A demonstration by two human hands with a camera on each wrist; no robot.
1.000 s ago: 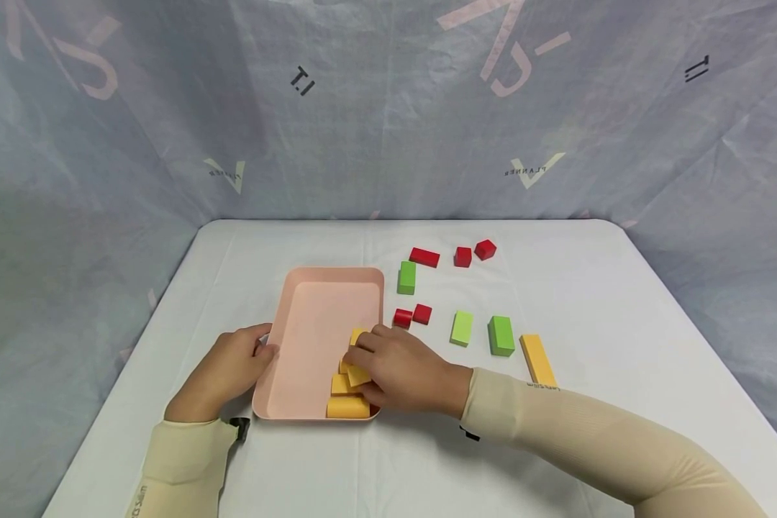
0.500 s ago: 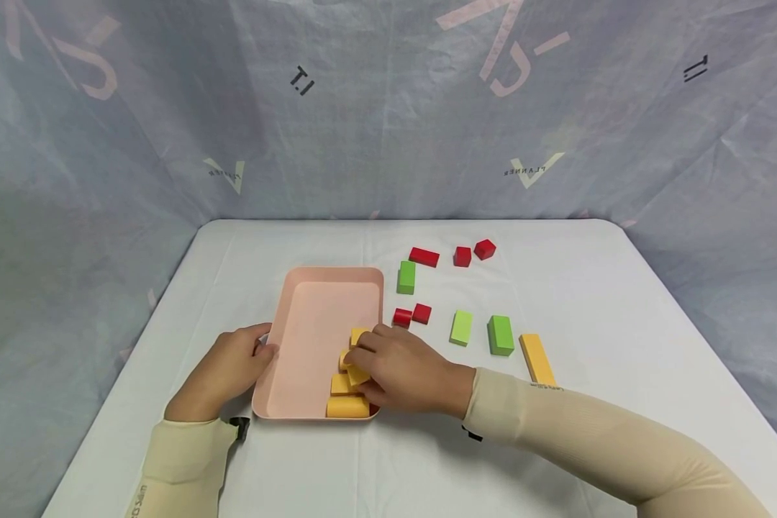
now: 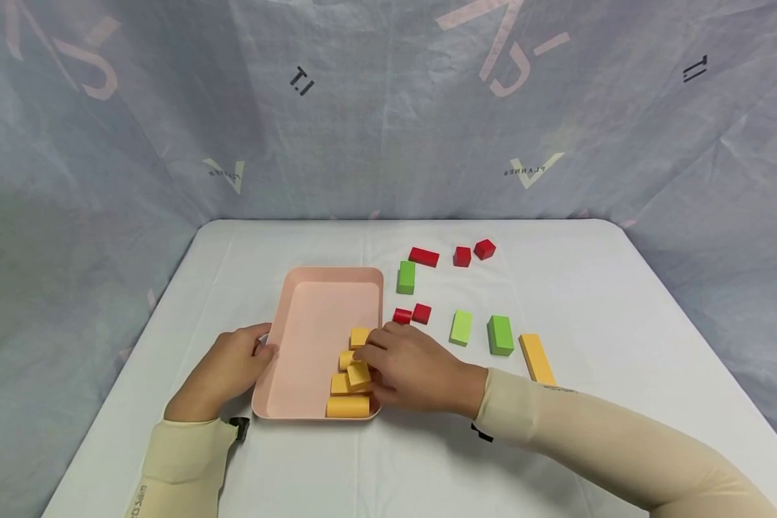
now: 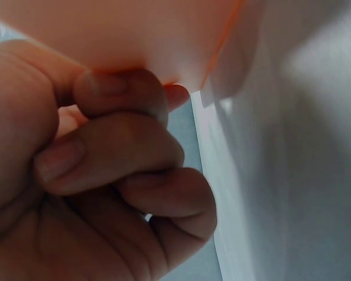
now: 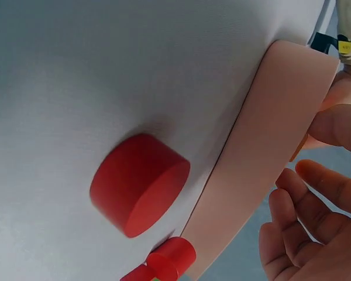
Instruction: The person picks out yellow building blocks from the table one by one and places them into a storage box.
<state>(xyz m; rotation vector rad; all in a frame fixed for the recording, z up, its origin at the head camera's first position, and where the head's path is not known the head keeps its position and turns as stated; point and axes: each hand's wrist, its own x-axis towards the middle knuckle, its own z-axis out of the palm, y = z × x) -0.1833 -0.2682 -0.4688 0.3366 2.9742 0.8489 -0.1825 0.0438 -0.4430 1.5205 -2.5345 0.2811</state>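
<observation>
In the head view, my left hand (image 3: pixel 229 367) grips the left rim of a pink tray (image 3: pixel 320 309). Up close in the left wrist view, thumb and curled fingers pinch the tray wall (image 4: pixel 128 41). My right hand (image 3: pixel 421 368) hovers at the tray's right rim, its fingers loosely bent and parted. Right by its fingertips, a small yellow block (image 3: pixel 359 376) rests tilted on top of other yellow pieces. Among these are a yellow cylinder (image 3: pixel 348 408) at the near end and a yellow block (image 3: pixel 360 338) farther back, all along the tray's right side.
Right of the tray lie a red cylinder (image 3: pixel 402 316), a red cube (image 3: pixel 421 313) and a large red round block (image 5: pixel 140 184). Green blocks (image 3: pixel 501 335) and a long yellow block (image 3: pixel 537 358) lie farther right. More red blocks (image 3: pixel 424 257) sit at the back.
My right hand has let go of the small yellow block and drawn slightly right, leaving it on the other yellow pieces. The left hand and tray have stayed put.
</observation>
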